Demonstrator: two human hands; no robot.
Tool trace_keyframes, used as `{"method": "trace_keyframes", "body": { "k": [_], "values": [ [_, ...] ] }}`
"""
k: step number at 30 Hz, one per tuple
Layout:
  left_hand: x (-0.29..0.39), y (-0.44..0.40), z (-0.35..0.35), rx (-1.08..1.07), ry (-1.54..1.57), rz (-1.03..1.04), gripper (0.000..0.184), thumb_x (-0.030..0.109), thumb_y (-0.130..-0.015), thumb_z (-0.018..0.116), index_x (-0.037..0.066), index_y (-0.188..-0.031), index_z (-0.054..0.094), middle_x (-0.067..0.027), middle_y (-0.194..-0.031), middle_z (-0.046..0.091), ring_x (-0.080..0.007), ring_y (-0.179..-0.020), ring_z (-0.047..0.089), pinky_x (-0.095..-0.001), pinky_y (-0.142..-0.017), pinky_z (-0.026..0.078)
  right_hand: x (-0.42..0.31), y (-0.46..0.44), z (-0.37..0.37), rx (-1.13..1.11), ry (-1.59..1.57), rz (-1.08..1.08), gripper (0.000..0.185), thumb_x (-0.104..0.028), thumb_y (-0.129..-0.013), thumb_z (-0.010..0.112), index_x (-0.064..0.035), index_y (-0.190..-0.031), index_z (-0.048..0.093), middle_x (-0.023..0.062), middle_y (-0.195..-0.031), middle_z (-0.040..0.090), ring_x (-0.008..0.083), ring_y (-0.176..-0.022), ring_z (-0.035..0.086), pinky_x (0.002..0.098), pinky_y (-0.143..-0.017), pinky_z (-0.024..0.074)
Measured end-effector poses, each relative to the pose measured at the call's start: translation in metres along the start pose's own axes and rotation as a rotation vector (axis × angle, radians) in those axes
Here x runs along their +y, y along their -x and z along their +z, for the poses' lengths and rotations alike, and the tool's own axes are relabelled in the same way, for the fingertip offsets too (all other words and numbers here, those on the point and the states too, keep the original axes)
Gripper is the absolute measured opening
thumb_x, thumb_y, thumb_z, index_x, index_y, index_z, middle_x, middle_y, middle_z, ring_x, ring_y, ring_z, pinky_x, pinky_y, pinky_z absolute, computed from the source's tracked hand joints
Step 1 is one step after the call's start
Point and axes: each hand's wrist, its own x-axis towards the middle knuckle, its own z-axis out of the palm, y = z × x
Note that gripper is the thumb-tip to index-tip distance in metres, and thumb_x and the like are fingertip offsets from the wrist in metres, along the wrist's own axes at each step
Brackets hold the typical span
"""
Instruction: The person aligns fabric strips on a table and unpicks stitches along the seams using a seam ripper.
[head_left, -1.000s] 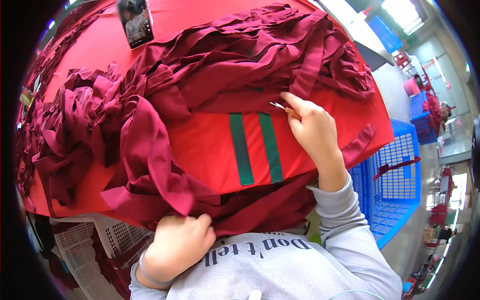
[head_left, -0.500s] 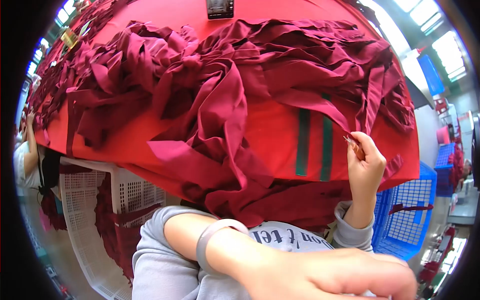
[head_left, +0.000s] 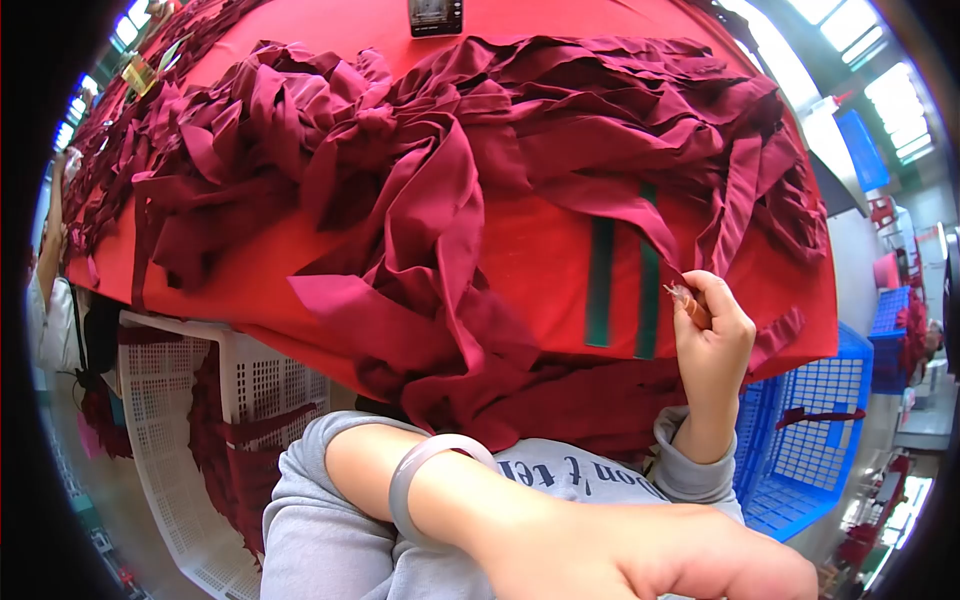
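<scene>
- The right hand (head_left: 712,328) pinched a strip (head_left: 632,208), tool (head_left: 697,315) tucked in its grip; the tip was best angled off the strip.
- What the left hand (head_left: 645,555) gripped, I couldn't tell.

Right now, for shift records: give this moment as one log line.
right hand: holds tool, strip | left hand: grip hidden | pile: on table

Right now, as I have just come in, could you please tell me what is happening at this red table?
A person's right hand holds a small tool and seems to pinch the end of a dark red strip. The left hand is close to the camera, cut off by the bottom edge; I cannot tell if it holds anything. A pile of cloth lies across the red table, with two green strips on its near side.
</scene>
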Motion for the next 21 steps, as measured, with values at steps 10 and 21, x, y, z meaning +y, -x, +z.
{"method": "trace_keyframes", "body": {
  "k": [10,21],
  "values": [
    [0.004,0.002,-0.109,0.617,-2.052,0.381,0.035,-0.002,-0.079,0.060,-0.001,-0.114,0.062,-0.0158,-0.108,0.063,-0.0342,-0.101,0.057,-0.0413,-0.087,0.047,-0.007,0.008,-0.012,0.229,-0.050,-0.026,0.011,0.000,-0.089,0.067,0.0018,-0.100,0.064,0.0129,-0.078,0.067,0.0175,-0.061,0.066,0.0268,-0.055,0.0499],
    [0.010,0.021,-0.125,0.274,-2.181,0.024,0.023,0.008,-0.075,0.070,0.011,-0.098,0.068,-0.0028,-0.091,0.067,-0.0194,-0.087,0.065,-0.0366,-0.084,0.046,-0.012,0.012,0.002,0.449,-1.178,0.177,0.032,-0.016,-0.101,0.057,-0.0034,-0.130,0.055,0.0166,-0.118,0.064,0.0221,-0.101,0.065,0.0323,-0.083,0.0537]
  ]
}}
